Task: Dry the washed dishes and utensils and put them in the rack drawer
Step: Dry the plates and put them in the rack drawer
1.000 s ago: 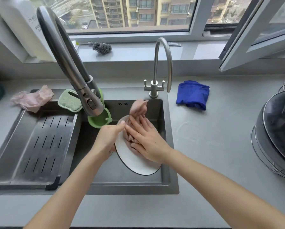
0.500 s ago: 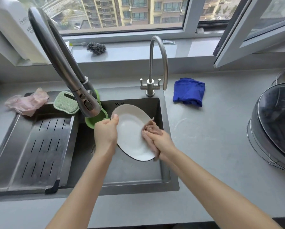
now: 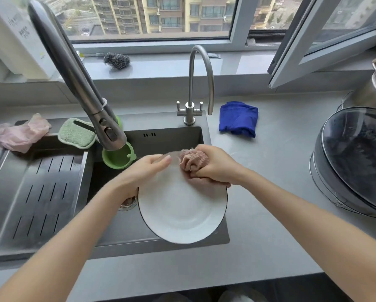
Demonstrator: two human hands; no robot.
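Whereas half a second ago the white plate point(image 3: 182, 214) was held steeply tilted above the basin, it now lies nearly flat and face up over the near right corner of the sink point(image 3: 171, 136), its near rim reaching past the sink's front edge toward the bench point(image 3: 269, 171). The left hand point(image 3: 143, 171) holds it by the far left rim, thumb and fingers pinched on the blurred edge, forearm crossing the basin. The right hand point(image 3: 215, 166), curled into a fist round a bunched pink cloth point(image 3: 191, 160), presses that cloth on the far right rim, a fold trailing under the wrist onto the plate.
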